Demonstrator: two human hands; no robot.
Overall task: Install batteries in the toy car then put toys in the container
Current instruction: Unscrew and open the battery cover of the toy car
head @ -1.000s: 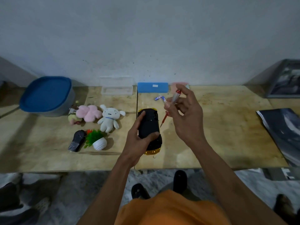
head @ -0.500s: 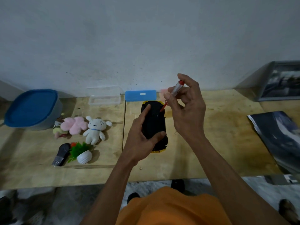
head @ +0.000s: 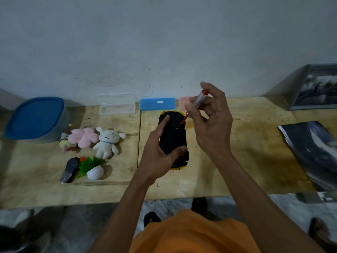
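My left hand (head: 158,154) grips a yellow toy car (head: 174,136) turned upside down, its black underside facing up above the wooden table (head: 246,161). My right hand (head: 211,123) pinches a small red-capped screwdriver (head: 196,103), whose tip rests on the car's underside near a screw. To the left lie a white plush toy (head: 107,142), a pink plush flower (head: 83,136), a small fake plant in a white pot (head: 92,168) and a dark remote-like piece (head: 70,169). A grey container with a blue lid (head: 36,118) stands at far left.
A clear plastic box (head: 116,105), a blue case (head: 157,104) and a pink item (head: 184,102) line the wall. A framed picture (head: 317,88) leans at the right, and a dark glossy sheet (head: 313,148) lies by the right edge. Feet show below the table's front edge.
The car was lifted and tipped toward the wall. My right hand brought the screwdriver tip down onto its underside. The batteries seen on the table a second ago are hidden behind my hands.
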